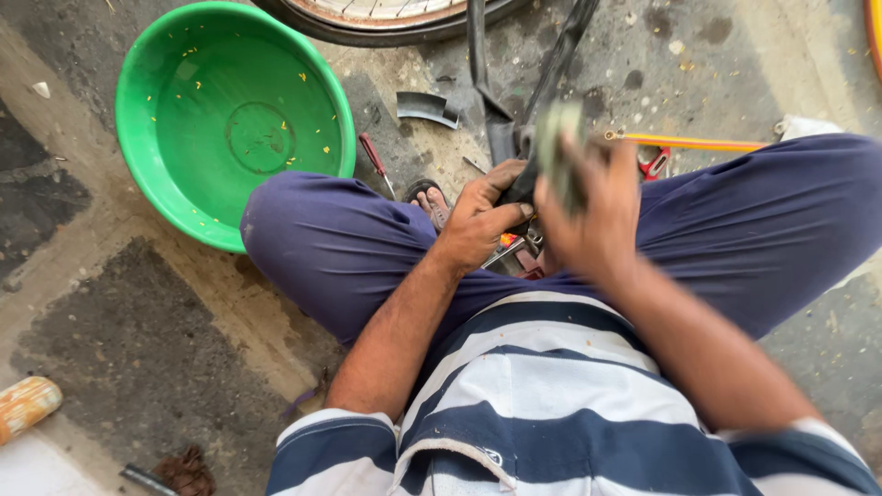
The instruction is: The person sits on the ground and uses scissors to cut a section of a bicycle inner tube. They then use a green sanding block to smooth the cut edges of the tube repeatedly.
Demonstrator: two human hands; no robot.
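Note:
I sit on the ground with my knees spread, in dark blue trousers and a striped shirt. My left hand [482, 216] grips a black rubber tube [551, 64] that runs up toward a wheel [386, 20] at the top edge. My right hand [593, 216] is blurred and holds a small greenish-grey block [559, 147] against the tube, just right of my left hand. What lies under both hands is partly hidden.
A large green plastic basin [230, 119] stands at the left. A red-handled tool [375, 161], a curved black rubber scrap [424, 107], a yellow rod [689, 142] and red pliers [654, 163] lie on the stained concrete. An orange-white cylinder [26, 406] lies at the lower left.

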